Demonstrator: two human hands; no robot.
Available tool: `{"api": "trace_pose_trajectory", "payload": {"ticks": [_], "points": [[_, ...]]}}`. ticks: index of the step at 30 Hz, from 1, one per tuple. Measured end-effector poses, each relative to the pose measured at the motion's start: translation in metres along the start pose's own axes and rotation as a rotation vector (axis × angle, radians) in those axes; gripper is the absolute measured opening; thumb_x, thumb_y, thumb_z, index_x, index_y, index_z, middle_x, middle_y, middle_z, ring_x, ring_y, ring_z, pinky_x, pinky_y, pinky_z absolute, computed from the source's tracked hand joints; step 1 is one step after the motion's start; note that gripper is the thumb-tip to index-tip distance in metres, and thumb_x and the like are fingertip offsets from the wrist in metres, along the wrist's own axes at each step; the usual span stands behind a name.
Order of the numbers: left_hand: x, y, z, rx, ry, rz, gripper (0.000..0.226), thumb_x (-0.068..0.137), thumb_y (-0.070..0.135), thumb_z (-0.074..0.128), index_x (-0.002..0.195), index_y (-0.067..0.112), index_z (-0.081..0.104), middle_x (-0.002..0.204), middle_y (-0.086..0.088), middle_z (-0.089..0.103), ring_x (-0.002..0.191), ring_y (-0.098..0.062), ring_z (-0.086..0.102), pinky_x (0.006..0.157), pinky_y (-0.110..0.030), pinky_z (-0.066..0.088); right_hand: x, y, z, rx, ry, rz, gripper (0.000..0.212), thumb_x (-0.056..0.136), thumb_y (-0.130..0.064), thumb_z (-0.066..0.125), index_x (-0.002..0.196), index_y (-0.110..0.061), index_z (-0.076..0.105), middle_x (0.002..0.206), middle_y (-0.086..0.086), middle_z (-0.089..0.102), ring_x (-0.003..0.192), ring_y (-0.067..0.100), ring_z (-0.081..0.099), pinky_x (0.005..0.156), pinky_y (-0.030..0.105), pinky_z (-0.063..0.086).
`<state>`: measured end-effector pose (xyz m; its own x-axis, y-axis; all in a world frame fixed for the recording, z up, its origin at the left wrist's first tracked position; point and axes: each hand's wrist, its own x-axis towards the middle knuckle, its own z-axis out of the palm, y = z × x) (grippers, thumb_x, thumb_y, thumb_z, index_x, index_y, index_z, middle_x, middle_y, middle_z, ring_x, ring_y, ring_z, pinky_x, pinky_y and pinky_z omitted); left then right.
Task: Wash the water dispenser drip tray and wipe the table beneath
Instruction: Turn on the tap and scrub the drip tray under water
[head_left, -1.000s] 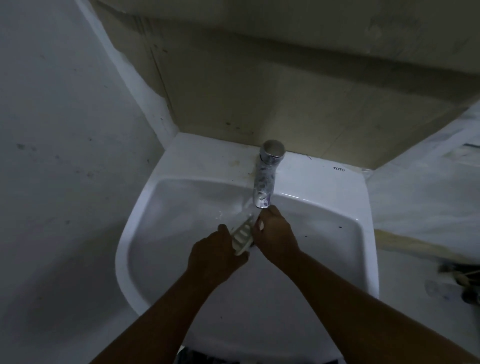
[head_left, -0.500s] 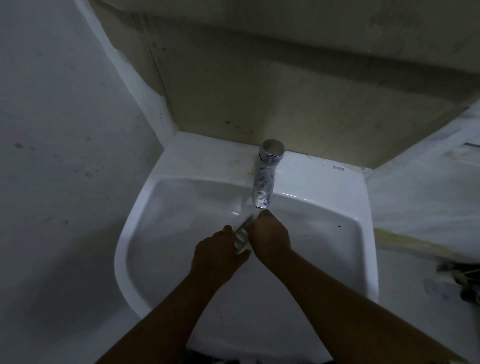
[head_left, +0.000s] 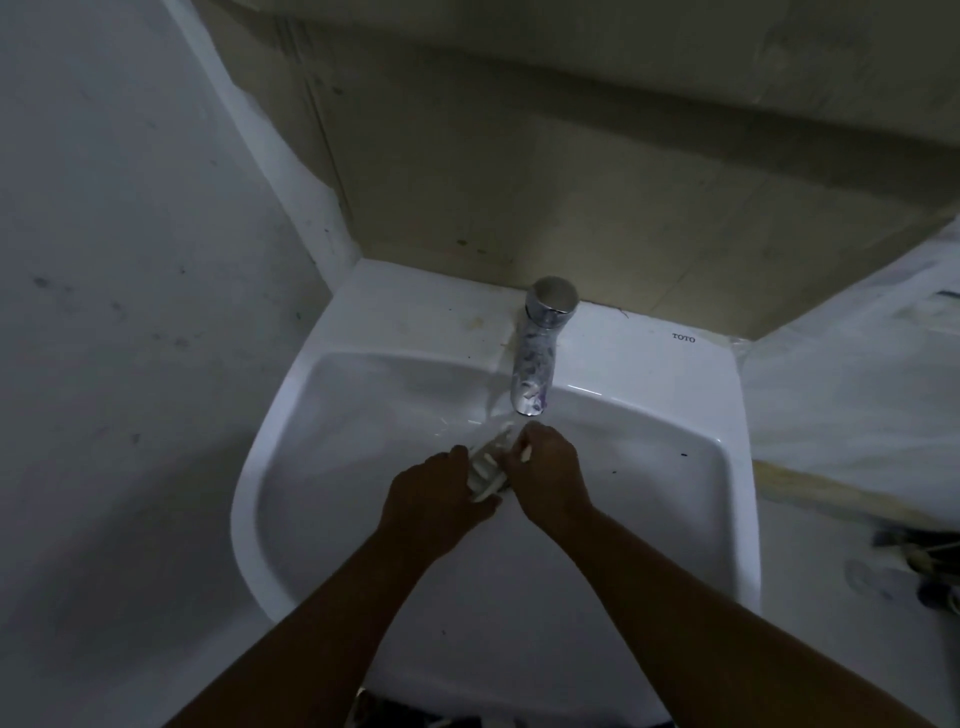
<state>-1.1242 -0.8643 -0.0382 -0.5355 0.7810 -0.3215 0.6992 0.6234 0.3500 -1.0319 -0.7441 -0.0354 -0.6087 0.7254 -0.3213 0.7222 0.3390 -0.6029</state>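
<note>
Under faucet (head_left: 535, 364) | both hands' grip pinching drip tray (head_left: 487, 470): left hand (head_left: 434, 501); right hand (head_left: 548, 475) | sink (head_left: 727, 499) roomy around

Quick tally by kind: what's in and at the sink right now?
Hands: 2, left hand and right hand
Drip tray: 1, slotted white drip tray held between them
Faucet: 1, chrome faucet
Sink: 1, white sink
Total: 5

Dim room: grey wall (head_left: 130, 260) left, beige tiled wall (head_left: 597, 182) behind.
</note>
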Motion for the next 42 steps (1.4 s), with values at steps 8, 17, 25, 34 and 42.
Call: {"api": "trace_pose_trajectory", "payload": {"ticks": [8,17,25,34,42], "points": [[-0.003,0.003,-0.002,-0.013,0.083,0.015,0.056,0.084,0.06,0.059,0.12,0.018,0.051,0.114,0.001,0.064,0.103,-0.022,0.065,0.078,-0.033,0.047,0.0,0.003,0.009,-0.124,-0.101,-0.173,0.056,0.087,-0.046,0.026,0.117,-0.012,0.059,0.126,0.014,0.048,0.106,0.029,0.055,0.092,0.039,0.05],[-0.011,0.009,0.003,0.0,0.1,-0.004,0.051,0.083,0.059,0.059,0.115,0.02,0.05,0.11,0.001,0.065,0.098,-0.022,0.066,0.073,-0.033,0.047,-0.005,0.0,0.013,-0.237,-0.065,-0.114,0.039,0.093,-0.04,0.049,0.121,-0.016,0.06,0.125,0.007,0.043,0.109,0.023,0.053,0.085,0.037,0.053],[-0.005,0.009,0.002,-0.027,0.057,-0.014,0.059,0.079,0.067,0.059,0.117,0.023,0.051,0.105,0.003,0.064,0.098,-0.02,0.066,0.073,-0.028,0.045,-0.004,0.01,0.007,-0.127,-0.014,-0.115,0.036,0.087,-0.038,0.064,0.109,-0.011,0.065,0.125,0.009,0.049,0.098,0.027,0.062,0.089,0.039,0.052],[0.008,0.008,-0.003,-0.076,-0.01,-0.043,0.062,0.079,0.072,0.056,0.112,0.02,0.051,0.106,0.001,0.064,0.1,-0.023,0.065,0.075,-0.03,0.045,-0.008,0.012,-0.001,0.155,0.257,-0.253,0.019,0.079,-0.004,0.07,0.072,-0.016,0.058,0.089,0.0,0.058,0.076,0.004,0.05,0.07,0.028,0.05],[0.01,0.019,-0.012,-0.035,0.002,-0.019,0.051,0.082,0.055,0.065,0.112,0.016,0.052,0.11,-0.001,0.063,0.101,-0.025,0.064,0.071,-0.028,0.037,0.0,-0.003,0.015,0.041,0.032,-0.143,0.025,0.083,-0.021,0.054,0.1,-0.01,0.069,0.117,0.015,0.051,0.099,0.033,0.058,0.081,0.042,0.055]]}}
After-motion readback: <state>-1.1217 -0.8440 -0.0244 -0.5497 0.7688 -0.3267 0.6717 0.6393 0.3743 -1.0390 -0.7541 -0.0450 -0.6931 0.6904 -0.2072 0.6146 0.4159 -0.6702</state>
